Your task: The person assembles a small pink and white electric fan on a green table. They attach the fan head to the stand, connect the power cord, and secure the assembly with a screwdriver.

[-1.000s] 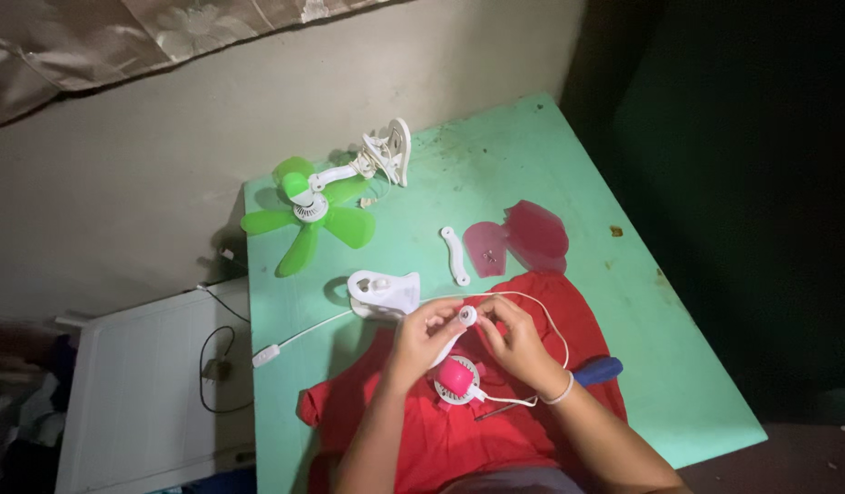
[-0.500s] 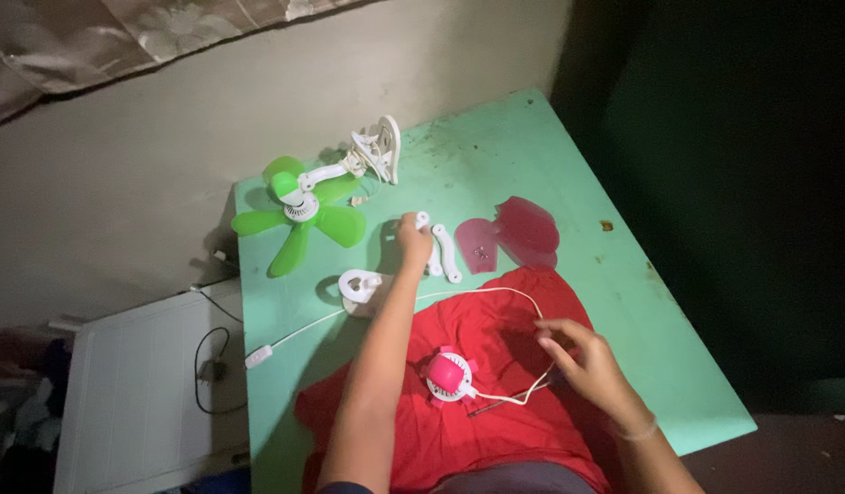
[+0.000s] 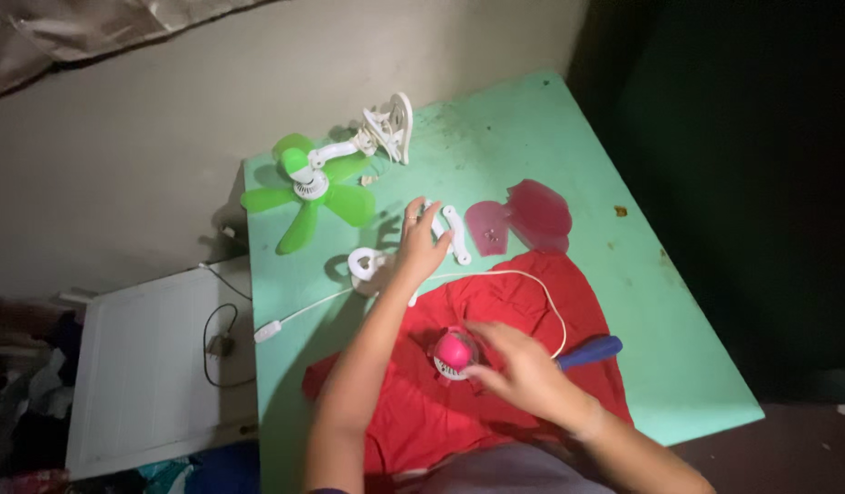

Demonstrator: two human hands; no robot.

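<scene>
Left hand (image 3: pixel 421 245) spread flat, fingers apart, beside two white bars (image 3: pixel 447 232) lying lengthwise toward the table's far edge. Right hand (image 3: pixel 517 367) loosely open, touching the pink motor (image 3: pixel 454 350) on the red cloth (image 3: pixel 496 311).

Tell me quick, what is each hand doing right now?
Left hand: open, fingers spread, over the white clip base, holding nothing visible.
Right hand: reaching at the pink fan motor; whether it grips cannot be told.

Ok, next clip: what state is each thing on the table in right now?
Green fan: assembled, lying flat.
Pink motor: bladeless, on the red cloth.
Pink blades: detached, lying apart.
White arm pieces: loose.
Left hand: open, over them.
Right hand: touching the motor.
</scene>
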